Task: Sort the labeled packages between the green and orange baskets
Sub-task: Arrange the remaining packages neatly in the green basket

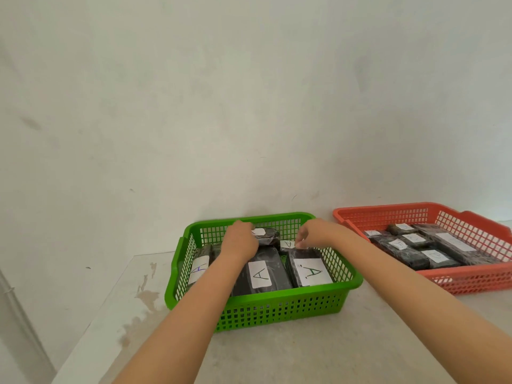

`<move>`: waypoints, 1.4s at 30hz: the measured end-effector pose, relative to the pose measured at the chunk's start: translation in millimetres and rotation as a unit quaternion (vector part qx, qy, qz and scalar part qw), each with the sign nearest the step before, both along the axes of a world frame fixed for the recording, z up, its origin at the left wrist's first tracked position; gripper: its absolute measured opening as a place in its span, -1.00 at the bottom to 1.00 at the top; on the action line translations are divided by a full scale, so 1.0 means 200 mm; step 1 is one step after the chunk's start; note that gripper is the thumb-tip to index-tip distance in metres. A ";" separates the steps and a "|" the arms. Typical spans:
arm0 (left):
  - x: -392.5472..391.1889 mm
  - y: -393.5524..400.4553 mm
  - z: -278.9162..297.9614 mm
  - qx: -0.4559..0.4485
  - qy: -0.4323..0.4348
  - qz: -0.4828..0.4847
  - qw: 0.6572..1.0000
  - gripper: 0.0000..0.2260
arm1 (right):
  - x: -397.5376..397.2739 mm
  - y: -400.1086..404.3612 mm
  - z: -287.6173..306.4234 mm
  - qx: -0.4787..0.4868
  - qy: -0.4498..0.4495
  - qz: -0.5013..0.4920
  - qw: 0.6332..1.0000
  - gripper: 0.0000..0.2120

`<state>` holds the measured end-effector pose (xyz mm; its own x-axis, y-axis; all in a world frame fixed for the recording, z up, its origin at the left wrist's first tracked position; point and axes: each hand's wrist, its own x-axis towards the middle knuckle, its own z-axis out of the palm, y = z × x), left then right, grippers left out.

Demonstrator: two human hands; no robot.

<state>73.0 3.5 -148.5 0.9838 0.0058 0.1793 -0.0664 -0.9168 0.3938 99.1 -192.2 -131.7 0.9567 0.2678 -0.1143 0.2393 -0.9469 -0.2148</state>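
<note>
A green basket (277, 297) stands on the table and holds several black wrapped packages with white labels marked A, such as one at the front (260, 274). Both my hands reach into its far half. My left hand (239, 241) grips a small black package (270, 236) at the back of the basket. My right hand (311, 234) pinches the far end of the right-hand package (310, 268), close to a small A label (286, 244). To the right, an orange basket (471, 275) holds several black packages labelled B (436, 256).
The baskets stand on a pale stained tabletop (304, 350) pushed against a white wall (249, 106). The table's left edge runs diagonally at the lower left, with a drop beyond it. A gap of bare table separates the two baskets.
</note>
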 end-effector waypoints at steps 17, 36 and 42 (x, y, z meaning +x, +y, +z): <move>-0.03 -0.19 -0.08 0.029 0.110 0.049 0.992 -0.03 | 0.11 0.03 0.10 0.003 -0.069 0.018 0.997 -0.79; 0.03 -0.16 -0.16 -0.029 -0.006 0.061 0.998 -0.63 | 0.25 0.12 -0.10 -0.075 0.005 -0.002 0.997 -0.74; 0.02 -0.17 -0.16 -0.020 -0.047 0.018 0.999 -0.71 | 0.27 0.11 -0.06 -0.082 -0.010 0.030 0.996 -0.73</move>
